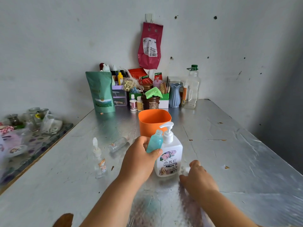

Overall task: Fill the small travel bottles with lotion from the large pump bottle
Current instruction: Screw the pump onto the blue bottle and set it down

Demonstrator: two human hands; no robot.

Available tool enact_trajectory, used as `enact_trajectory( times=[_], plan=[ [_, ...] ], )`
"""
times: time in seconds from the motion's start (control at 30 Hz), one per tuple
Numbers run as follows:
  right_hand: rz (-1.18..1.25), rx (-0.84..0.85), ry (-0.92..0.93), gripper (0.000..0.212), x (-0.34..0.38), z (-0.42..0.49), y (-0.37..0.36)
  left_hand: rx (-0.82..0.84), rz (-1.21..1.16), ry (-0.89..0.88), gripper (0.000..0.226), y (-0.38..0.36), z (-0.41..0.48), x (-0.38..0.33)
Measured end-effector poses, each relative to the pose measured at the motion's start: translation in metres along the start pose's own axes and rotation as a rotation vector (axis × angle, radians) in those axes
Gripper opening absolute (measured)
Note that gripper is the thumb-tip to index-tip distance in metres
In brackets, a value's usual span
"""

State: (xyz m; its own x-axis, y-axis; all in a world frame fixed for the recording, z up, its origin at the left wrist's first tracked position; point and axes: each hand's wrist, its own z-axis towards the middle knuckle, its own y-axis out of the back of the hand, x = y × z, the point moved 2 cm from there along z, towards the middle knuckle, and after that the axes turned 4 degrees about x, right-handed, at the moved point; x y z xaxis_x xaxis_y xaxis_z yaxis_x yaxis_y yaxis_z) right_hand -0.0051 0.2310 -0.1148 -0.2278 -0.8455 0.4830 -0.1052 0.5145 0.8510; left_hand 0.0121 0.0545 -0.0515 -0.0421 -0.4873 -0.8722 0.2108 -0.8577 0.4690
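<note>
Grip, left hand (139, 158): fingers and thumb wrapped round the lower half of a small teal travel bottle (155, 141), thumb across its front. Bottle uncapped, tilted, its open neck up beside the spout of the pump head. Left forearm reaches in from the bottom edge, wrist straight, back of the hand towards the camera.

Right hand (198, 179): low on the foil-covered table (229, 145), just right of the white pump bottle (169, 159), knuckles up, fingers bent down towards the surface. Something small and pale at the fingertips, blurred; cannot tell whether the hand grips it or only rests there.

Pump bottle upright at table centre, flowered label facing the camera, just in front of an orange cup (154, 122). Left of the hands, a clear spray bottle (100, 163) with a cartoon sticker stands upright; beyond it a second clear bottle (118, 144) lies on its side.
</note>
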Motion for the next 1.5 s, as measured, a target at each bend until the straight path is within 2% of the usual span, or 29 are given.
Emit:
enact_trajectory(
  times=[0.13, 0.2, 0.27, 0.3, 0.47, 0.53, 0.67, 0.8, 0.9, 1.0, 1.27, 1.5],
  plan=[
    [0.151, 0.028, -0.016, 0.037, -0.005, 0.005, 0.002, 0.000, -0.010, -0.003, 0.024, 0.000, -0.002, 0.002],
    [0.280, 0.010, 0.022, 0.004, -0.007, 0.006, 0.006, -0.001, -0.019, -0.003, 0.025, 0.000, -0.002, 0.003],
    [0.441, -0.002, 0.049, 0.024, -0.011, 0.011, 0.010, 0.000, -0.025, -0.002, 0.025, 0.000, -0.002, 0.003],
    [0.544, 0.011, 0.044, 0.026, -0.012, 0.011, 0.014, -0.001, -0.025, -0.002, 0.025, -0.001, -0.001, 0.002],
    [1.044, 0.076, 0.107, 0.021, -0.004, 0.002, 0.043, 0.007, -0.039, -0.016, 0.024, -0.001, -0.001, 0.001],
    [1.242, 0.081, 0.163, 0.012, 0.009, -0.006, 0.056, 0.018, -0.062, -0.013, 0.025, -0.001, -0.001, 0.004],
    [1.410, 0.061, 0.348, 0.007, 0.039, -0.024, 0.078, 0.026, -0.126, 0.009, 0.028, 0.003, -0.003, 0.013],
    [1.322, 0.012, 0.542, 0.008, 0.072, -0.041, 0.088, 0.033, -0.159, 0.014, 0.031, 0.012, -0.007, 0.026],
    [1.150, -0.052, 0.623, 0.009, 0.093, -0.049, 0.084, 0.053, -0.145, 0.002, 0.033, 0.020, -0.013, 0.035],
    [0.989, -0.066, 0.629, 0.009, 0.111, -0.055, 0.070, 0.094, -0.150, 0.004, 0.034, 0.028, -0.019, 0.044],
    [0.754, 0.051, 0.626, 0.012, 0.123, -0.055, 0.023, 0.162, -0.214, 0.013, 0.032, 0.043, -0.029, 0.067],
    [0.505, 0.080, 0.586, 0.016, 0.112, -0.048, -0.015, 0.184, -0.144, 0.049, 0.033, 0.039, -0.033, 0.087]
  ],
)
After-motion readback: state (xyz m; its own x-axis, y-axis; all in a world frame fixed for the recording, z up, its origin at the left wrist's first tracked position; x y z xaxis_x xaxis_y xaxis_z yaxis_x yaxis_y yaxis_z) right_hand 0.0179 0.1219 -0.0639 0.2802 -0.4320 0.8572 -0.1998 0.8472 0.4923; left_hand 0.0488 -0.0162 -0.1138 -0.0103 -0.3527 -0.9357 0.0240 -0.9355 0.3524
